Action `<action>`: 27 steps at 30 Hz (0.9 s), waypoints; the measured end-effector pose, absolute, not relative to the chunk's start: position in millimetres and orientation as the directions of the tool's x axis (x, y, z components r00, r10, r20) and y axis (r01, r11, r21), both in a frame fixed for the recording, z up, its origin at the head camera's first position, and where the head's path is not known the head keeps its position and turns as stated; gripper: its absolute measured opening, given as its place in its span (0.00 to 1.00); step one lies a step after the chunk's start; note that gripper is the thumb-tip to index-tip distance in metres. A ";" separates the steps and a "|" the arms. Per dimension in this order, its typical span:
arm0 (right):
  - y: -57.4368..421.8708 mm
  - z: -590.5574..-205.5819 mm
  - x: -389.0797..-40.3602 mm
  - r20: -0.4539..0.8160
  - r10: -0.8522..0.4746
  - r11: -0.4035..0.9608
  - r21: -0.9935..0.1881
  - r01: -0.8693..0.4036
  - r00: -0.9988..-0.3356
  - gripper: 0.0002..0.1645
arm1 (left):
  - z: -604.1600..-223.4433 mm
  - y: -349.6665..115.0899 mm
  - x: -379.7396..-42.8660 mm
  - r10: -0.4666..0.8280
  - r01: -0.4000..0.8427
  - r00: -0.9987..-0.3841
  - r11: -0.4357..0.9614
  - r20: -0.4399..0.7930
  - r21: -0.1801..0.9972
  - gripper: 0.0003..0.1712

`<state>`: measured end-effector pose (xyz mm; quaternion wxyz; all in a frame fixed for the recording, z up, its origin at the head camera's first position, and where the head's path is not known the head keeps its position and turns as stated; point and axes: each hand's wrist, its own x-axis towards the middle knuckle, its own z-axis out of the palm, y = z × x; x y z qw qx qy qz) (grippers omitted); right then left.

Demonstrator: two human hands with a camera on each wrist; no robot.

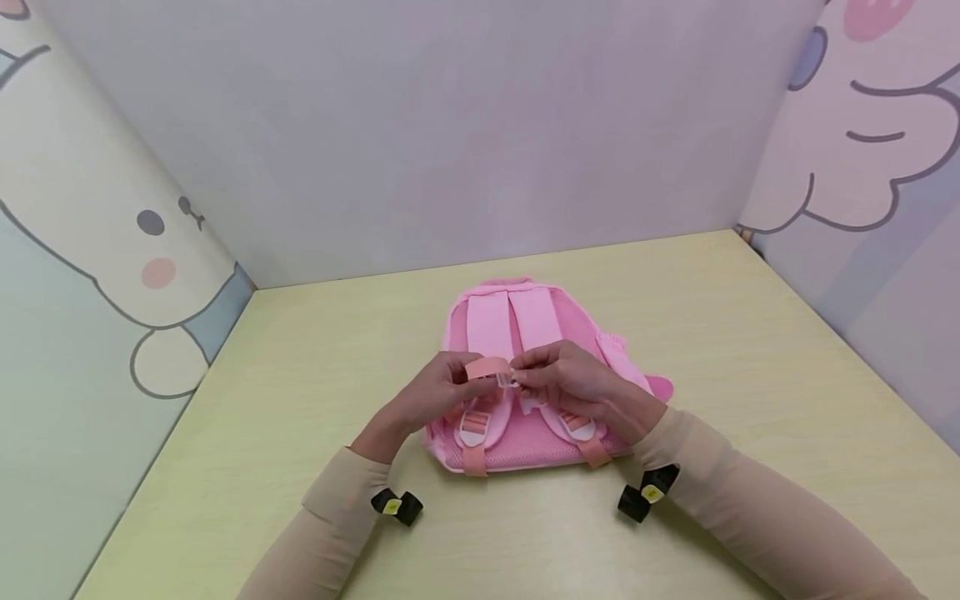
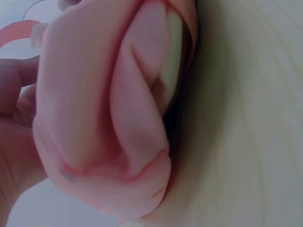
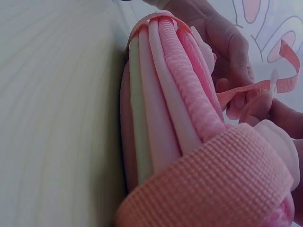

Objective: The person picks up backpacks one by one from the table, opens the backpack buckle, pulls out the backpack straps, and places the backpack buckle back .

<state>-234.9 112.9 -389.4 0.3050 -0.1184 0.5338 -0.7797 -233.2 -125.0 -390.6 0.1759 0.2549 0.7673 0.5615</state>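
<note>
A pink backpack [image 1: 536, 442] lies on the table with its two padded shoulder straps [image 1: 489, 321] facing up. Over its middle, my left hand [image 1: 427, 393] pinches a coral webbing strap [image 1: 487, 367] between thumb and fingers. From the other side, my right hand [image 1: 573, 385] pinches a small white buckle [image 1: 506, 380] threaded on that strap. In the right wrist view the loose end of the webbing [image 3: 288, 82] curls up past the buckle. The left wrist view shows the bag's soft side [image 2: 80, 94], which partly hides the left hand [image 2: 19, 137].
White strap adjusters [image 1: 474, 427] sit on the lower ends of the shoulder straps. A darker pink flap [image 1: 660, 387] sticks out at the bag's right. The pale wooden table [image 1: 330, 333] meets a plain back wall [image 1: 480, 150] and side walls with cartoon figures.
</note>
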 end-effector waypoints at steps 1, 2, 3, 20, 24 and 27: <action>112.7 -389.1 -234.5 -0.145 -0.600 -0.240 -0.905 0.351 -0.787 0.17 | -390.8 -125.4 -233.1 0.592 0.195 -0.806 0.239 0.016 0.951 0.09; 112.7 -389.1 -234.6 -0.149 -0.599 -0.236 -0.906 0.351 -0.787 0.16 | -390.5 -125.5 -232.7 0.595 0.196 -0.803 0.242 0.014 0.950 0.09; 112.8 -389.4 -235.2 -0.151 -0.598 -0.230 -0.909 0.349 -0.787 0.16 | -390.1 -125.5 -232.4 0.597 0.195 -0.802 0.244 0.012 0.950 0.09; 158.4 -379.8 -240.0 -0.118 -0.480 -0.009 -0.990 0.140 -0.870 0.09 | -393.7 -120.3 -236.1 0.562 0.163 -0.827 0.256 -0.009 0.953 0.07; 168.6 -373.5 -234.4 -0.036 -0.435 0.114 -0.993 -0.016 -0.900 0.10 | -394.1 -123.4 -235.3 0.543 0.173 -0.839 0.274 -0.004 0.946 0.07; 172.2 -371.0 -226.9 0.092 -0.413 0.185 -0.966 -0.182 -0.906 0.08 | -394.2 -124.0 -234.2 0.521 0.184 -0.854 0.279 0.012 0.942 0.08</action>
